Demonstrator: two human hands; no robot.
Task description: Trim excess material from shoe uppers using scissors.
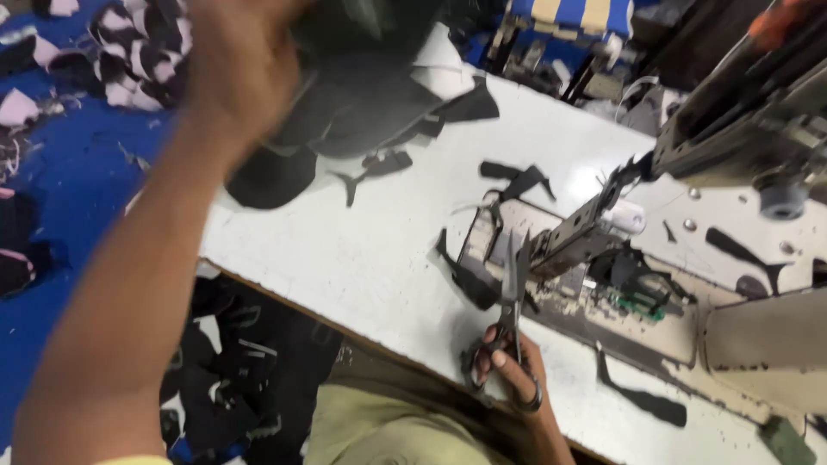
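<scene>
Hands: right (pixel 508 375) gripping scissors (pixel 510 323) | left (pixel 245 65) blurred, on dark fabric (pixel 362 103), grip unclear

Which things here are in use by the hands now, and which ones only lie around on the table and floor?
In use:
- scissors, held in the right hand
- dark fabric bundle, gripped by the left hand (blurred)

Lying about:
- black offcuts on the white table
- long black strip near the table edge
- black-and-pink pieces on the blue floor
- sewing machine, untouched
</scene>
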